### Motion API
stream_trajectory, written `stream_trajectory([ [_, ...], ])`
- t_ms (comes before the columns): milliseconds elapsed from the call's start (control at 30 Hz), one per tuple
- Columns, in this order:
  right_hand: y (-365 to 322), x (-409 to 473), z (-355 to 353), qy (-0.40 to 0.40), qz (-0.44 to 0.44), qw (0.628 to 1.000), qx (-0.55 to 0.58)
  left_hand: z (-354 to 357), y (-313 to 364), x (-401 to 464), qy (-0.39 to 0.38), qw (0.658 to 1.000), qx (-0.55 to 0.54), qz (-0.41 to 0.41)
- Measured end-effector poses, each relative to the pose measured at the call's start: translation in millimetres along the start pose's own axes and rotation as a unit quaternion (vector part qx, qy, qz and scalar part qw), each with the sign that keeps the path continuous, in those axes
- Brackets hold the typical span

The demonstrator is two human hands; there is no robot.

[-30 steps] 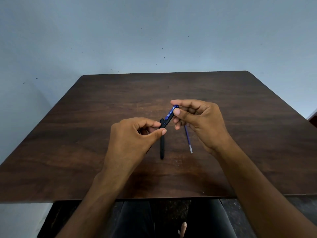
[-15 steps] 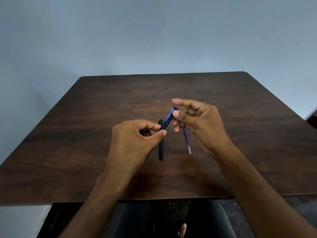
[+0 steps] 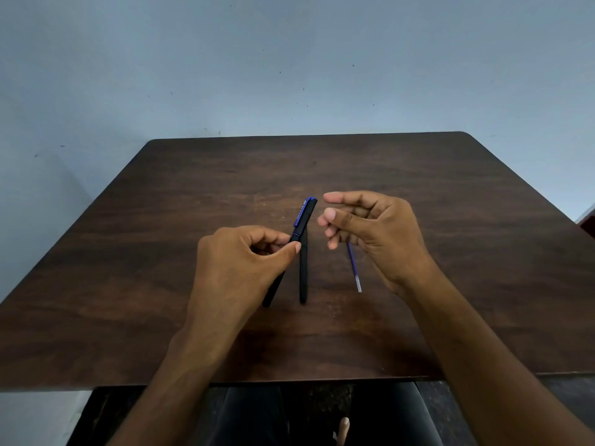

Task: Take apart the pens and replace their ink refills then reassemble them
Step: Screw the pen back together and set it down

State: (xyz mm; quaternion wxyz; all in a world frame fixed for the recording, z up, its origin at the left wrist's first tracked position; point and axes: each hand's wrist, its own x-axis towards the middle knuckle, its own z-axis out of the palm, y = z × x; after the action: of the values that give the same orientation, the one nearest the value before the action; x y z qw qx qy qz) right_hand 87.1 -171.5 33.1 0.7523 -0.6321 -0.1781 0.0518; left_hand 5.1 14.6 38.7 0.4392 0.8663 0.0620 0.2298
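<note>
Pens: one capped pen (image 3: 304,217) is pinched by the left hand (image 3: 238,268) above the desk (image 3: 128,284); another (image 3: 303,272) lies beside a loose refill (image 3: 354,268). Right hand's (image 3: 370,230) fingers hang relaxed, empty. Careless reaching could roll the refill away.

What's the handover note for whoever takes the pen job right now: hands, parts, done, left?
Left hand: grips the capped pen mid-barrel, above the table, cap end pointing away.
Right hand: open, holds nothing, beside the cap end without touching it.
Second pen: lies flat on the table between the hands.
Refill: blue, loose on the table, partly under the right hand.
Done: the held pen looks whole with its cap on; whether its refill has been swapped cannot be told.
Left: probably the second pen, and dealing with the loose refill.
</note>
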Motion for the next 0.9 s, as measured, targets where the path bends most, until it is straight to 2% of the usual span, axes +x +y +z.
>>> stream_trajectory([
  [900,-1.6,3.6,5.5,-0.003,-0.002,1.000,0.007,11.2,3.5,-2.4,0.006,1.000,-0.021,0.002],
])
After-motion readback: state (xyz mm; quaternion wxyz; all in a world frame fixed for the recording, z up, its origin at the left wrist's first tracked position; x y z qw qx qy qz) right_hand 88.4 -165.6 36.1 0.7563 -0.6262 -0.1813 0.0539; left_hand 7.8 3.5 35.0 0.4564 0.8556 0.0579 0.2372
